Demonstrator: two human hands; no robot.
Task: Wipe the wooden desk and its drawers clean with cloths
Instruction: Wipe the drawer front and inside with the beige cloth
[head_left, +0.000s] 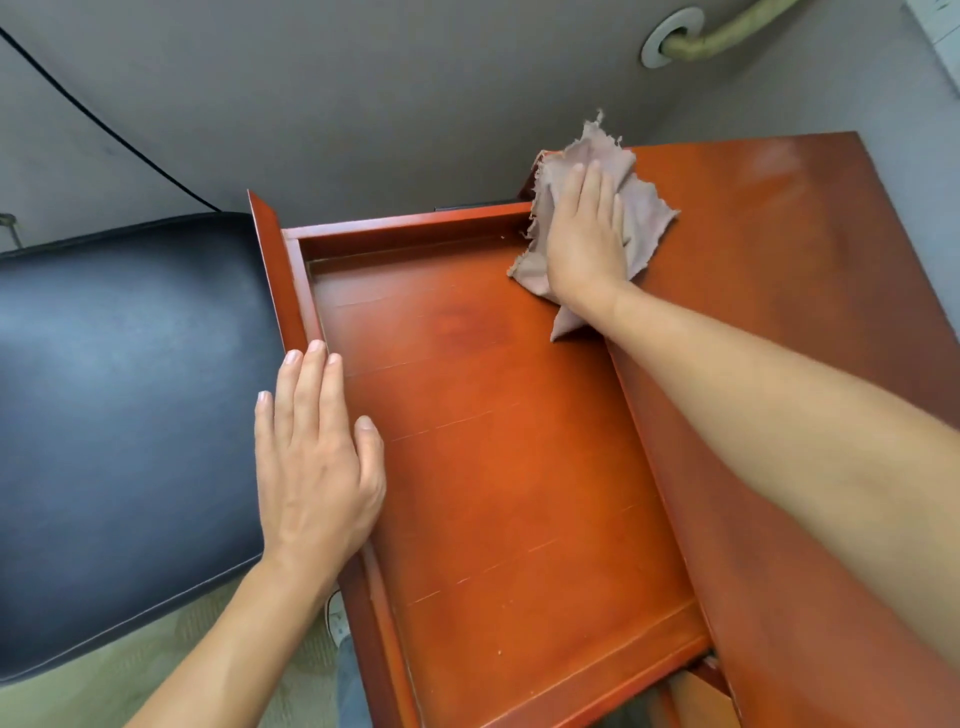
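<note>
Red-brown wooden desk (779, 312) at right, its top running from near right to far. One wide, shallow drawer of the same wood (493, 441) pulled fully out to the left; nothing lies in it.

Right hand (584, 234) flat, fingers straight, pressing a frayed pinkish-grey cloth (644, 218) onto the far left corner of the desk top, where top meets drawer. Not clenched round the cloth; palm pins it. Cloth edge hangs a little over the drawer's far right corner.

Left hand (317, 467) released, fingers straight, resting along the drawer's left side rail (298, 291); holds nothing. Reads as steadying the drawer.

Black padded leather chair seat (130, 389) just left of the drawer. Grey wall behind, with a black cable (104, 122) and a beige pipe entering a white wall collar (670, 39).

Progress, as judged: early to middle. Drawer floor shows pale specks near the front and faint scratch lines, so it looks unwiped or only partly done. Desk top has a dull, dusty patch at far right, likely still to do. Drawer front, rails and any lower drawers remain. Only one cloth in sight.
</note>
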